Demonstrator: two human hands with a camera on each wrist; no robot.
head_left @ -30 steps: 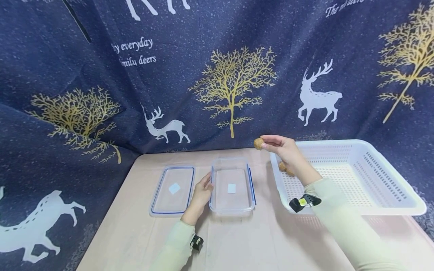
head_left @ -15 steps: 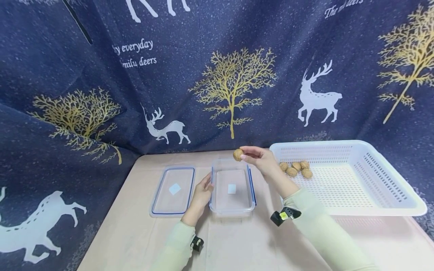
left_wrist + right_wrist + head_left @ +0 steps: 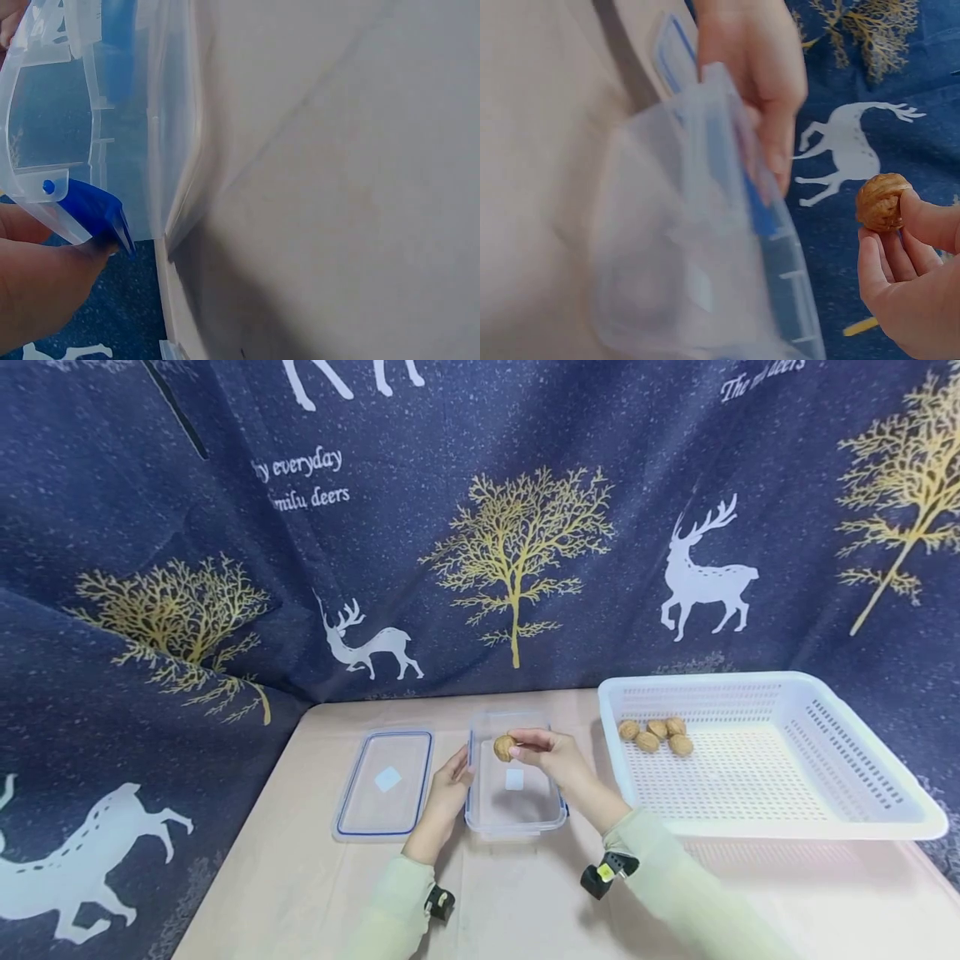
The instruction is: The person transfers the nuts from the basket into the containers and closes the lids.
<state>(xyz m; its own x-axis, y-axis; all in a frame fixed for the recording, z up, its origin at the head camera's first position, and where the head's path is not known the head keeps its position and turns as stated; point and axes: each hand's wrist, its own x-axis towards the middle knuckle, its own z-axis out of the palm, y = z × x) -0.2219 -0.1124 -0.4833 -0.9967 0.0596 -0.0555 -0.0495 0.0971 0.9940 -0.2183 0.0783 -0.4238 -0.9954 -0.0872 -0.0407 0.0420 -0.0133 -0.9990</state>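
Between thumb and fingertips my right hand [image 3: 558, 762] pinches a walnut [image 3: 504, 747], round and brown, over the clear plastic container [image 3: 517, 817]. The right wrist view shows that walnut [image 3: 881, 202] held above the rim level. My left hand [image 3: 447, 789] grips the container's left wall. In the left wrist view its thumb [image 3: 52, 289] lies at a blue latch [image 3: 94, 214], with a finger behind the wall. Inside the container a small pale label [image 3: 514, 779] shows on the bottom. Several other walnuts [image 3: 648, 742] lie in the white basket [image 3: 750, 828] at the right.
A clear lid with a blue seal [image 3: 384, 783] lies flat on the table [image 3: 300, 893], left of my left hand. Behind the table hangs a dark blue cloth [image 3: 465, 410] with trees and deer. The basket's near edge reaches towards the table's front right.
My right hand has carried the walnut leftwards and down, from the basket's left edge to over the container. The walnuts in the basket have come into full view. My left hand has stayed put.
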